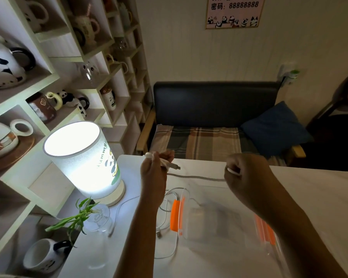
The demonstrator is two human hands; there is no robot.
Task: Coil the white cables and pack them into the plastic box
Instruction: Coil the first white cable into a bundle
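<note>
From the head camera, both hands were raised above a white table [301, 189]. The left hand [155, 169] was closed in a loose fist around a few gathered turns of a white cable [165, 164], with the cable's metal plug end [174, 166] sticking out to the right past the fingers and a small white loop showing above the thumb. The right hand [243, 177] was also curled shut, pinching a white bit of the same cable at its thumb side. Between the two hands a stretch of cable ran nearly straight and taut, blurred and grey-looking against the table.

Below the hands, on the table, lay a clear plastic box [219, 221] with an orange latch [176, 215] on its left side and another orange latch [264, 229] on its right, partly behind the right forearm. The box's contents were too blurred to tell. More loose white cables [169, 233] lay in untidy curves on the table just left of the box and trailing toward the near edge, apart from both hands.

At the table's left end stood a lit cylindrical lamp [84, 161] with a panda print, and in front of it a small glass vase [97, 221] holding green bamboo shoots. A thin cord ran from the lamp base across the table.
</note>
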